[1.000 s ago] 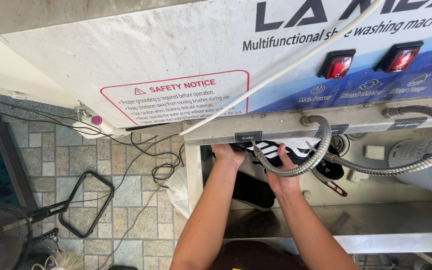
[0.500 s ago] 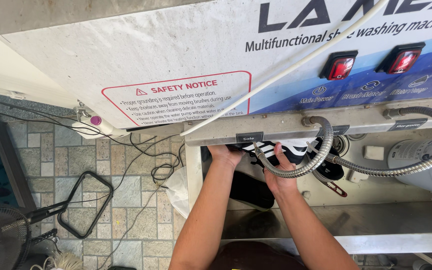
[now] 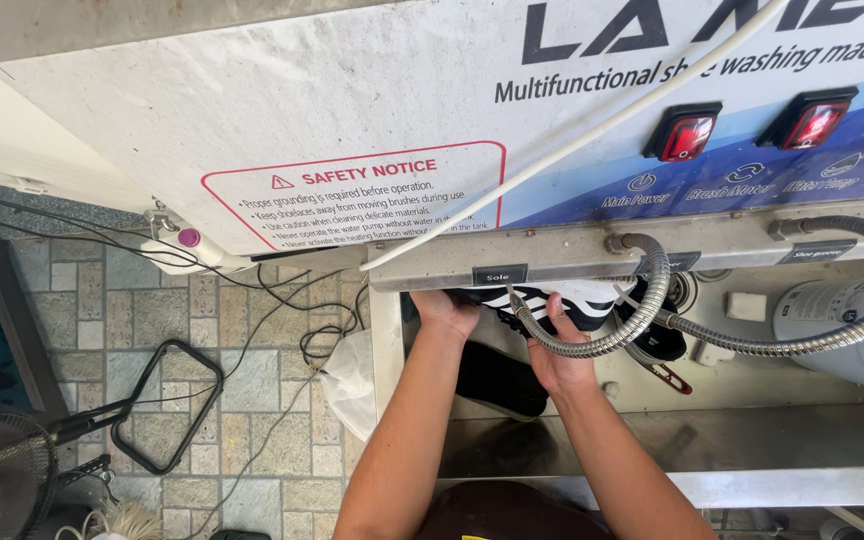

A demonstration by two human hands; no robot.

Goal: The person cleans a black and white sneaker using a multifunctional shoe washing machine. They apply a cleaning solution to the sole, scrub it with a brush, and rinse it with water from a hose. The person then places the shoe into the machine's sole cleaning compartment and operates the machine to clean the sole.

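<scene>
— Where's the shoe [image 3: 542, 296]?
— At twelve o'clock, tucked under the machine's front ledge [image 3: 552, 262], above the steel basin [image 3: 752, 440].
— And the hands?
— Left hand [image 3: 446, 310] and right hand [image 3: 558, 350] both grip it, fingers curled around it; a metal hose [image 3: 642, 310] loops at three o'clock.

Bright daylight falls evenly on the white machine panel [image 3: 282, 110], which is slightly washed out toward 11 o'clock. The steel trough [image 3: 692, 450] at 5 o'clock gives a soft sheen, no hard glare. Under the panel's lip the recess is dark, dimming the black-and-white shoe [image 3: 552, 298]. Focus is sharp throughout; straight edges bow slightly toward the frame borders.
</scene>
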